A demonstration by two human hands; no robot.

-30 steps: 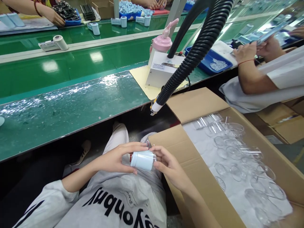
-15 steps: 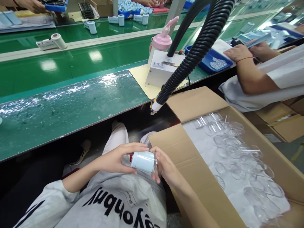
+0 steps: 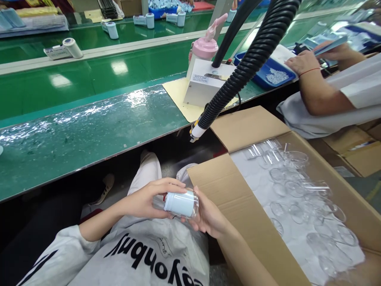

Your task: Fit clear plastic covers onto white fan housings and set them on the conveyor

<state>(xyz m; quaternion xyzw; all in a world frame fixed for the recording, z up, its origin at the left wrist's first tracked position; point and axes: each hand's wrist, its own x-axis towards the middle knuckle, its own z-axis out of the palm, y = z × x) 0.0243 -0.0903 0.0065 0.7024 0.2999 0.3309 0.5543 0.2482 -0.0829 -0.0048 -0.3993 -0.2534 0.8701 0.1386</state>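
Above my lap I hold a light blue cylindrical part (image 3: 178,203) lying on its side, with a bit of red at its left end. My left hand (image 3: 149,198) grips that left end between thumb and fingers. A clear plastic cup (image 3: 195,204) surrounds the cylinder's right end, and my right hand (image 3: 210,212) has its fingers closed around this cup. How far the cup reaches along the cylinder I cannot tell. To the right, an open cardboard box (image 3: 226,198) contains several similar clear cups (image 3: 294,188) on a white sheet.
A black corrugated hose (image 3: 238,79) with a white nozzle (image 3: 196,132) hangs over the table edge. Behind it stand a white device (image 3: 199,87) and a pink-lidded bottle (image 3: 204,45). Blue-white parts (image 3: 73,47) lie on the green conveyor (image 3: 95,75). A co-worker's hands (image 3: 306,61) are at right.
My right hand has shifted its hold on the clear cup, its fingers now lower and more beneath it. The cylinder stays nearly in place. The view has moved slightly.
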